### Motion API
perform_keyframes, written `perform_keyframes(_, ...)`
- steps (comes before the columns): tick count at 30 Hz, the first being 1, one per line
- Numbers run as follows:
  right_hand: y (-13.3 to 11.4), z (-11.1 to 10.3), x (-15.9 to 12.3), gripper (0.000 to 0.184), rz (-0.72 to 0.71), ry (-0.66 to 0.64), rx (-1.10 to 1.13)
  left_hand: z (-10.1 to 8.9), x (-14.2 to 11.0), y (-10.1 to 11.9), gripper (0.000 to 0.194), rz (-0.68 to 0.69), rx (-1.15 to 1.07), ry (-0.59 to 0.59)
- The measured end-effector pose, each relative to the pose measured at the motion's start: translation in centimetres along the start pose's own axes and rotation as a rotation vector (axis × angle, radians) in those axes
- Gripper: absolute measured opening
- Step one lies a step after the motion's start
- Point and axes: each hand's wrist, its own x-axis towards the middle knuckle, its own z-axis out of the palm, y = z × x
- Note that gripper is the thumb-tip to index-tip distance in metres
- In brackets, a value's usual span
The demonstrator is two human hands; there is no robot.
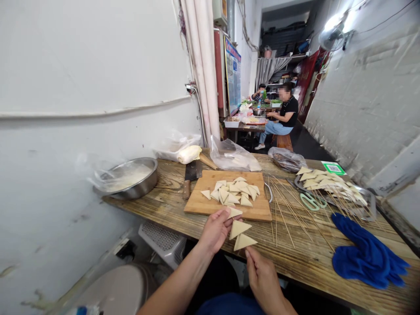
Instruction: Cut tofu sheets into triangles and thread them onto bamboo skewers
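My left hand [215, 229] pinches a pale tofu triangle [234, 212] at the near edge of the wooden cutting board [193, 205]. Lower down, my right hand [262, 273] is closed around the bottom of a skewer, most of which is hidden. Two tofu triangles [240, 229] are threaded on that skewer, one above the other, just below the piece in my left fingers. On the board lies a loose heap of more tofu triangles [231, 192]. Several bare bamboo skewers [288, 210] are spread over the table to the right of the board.
A metal tray [369, 199] holds loaded skewers at right, beside green-handled scissors [313, 201] and blue gloves [364, 251]. Left of the board are a cleaver [192, 175] and a steel basin [141, 183]. Plastic bags [232, 155] lie behind. Two people sit at a farther table.
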Motion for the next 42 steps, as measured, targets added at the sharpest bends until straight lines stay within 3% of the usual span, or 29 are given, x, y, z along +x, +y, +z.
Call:
perform_keyframes(8, 0.3, -0.3, 0.5, 0.035, 0.061, -0.023, 0.007, -0.5, 0.3, 0.6, 0.03, -0.083, -0.114, 0.007)
perform_keyframes(16, 0.5, -1.0, 0.4, 0.03, 0.084, -0.072, 0.005, -0.6, -0.1, 0.6, 0.026, -0.021, 0.055, -0.027)
perform_keyframes(20, 0.3, -1.1, 0.5, 0.029, 0.077, -0.008, 0.024, -0.4, -0.6, 0.3, 0.028, -0.036, 0.07, -0.008)
perform_keyframes(25, 0.5, -0.9, 0.7, 0.029, 0.062, 0.046, 0.002, 0.2, -1.8, -1.3, 0.03, -0.163, 0.113, -0.075)
perform_keyframes(30, 0.5, -0.7, 0.7, 0.031, 0.04, 0.008, 0.011, 0.8, -2.1, -2.5, 0.029, -0.149, 0.143, -0.01)
perform_keyframes(42, 0.3, -0.7, 0.6, 0.031, 0.024, 0.02, 0.033, 0.9, -1.7, -2.3, 0.028, -0.132, 0.124, 0.026)
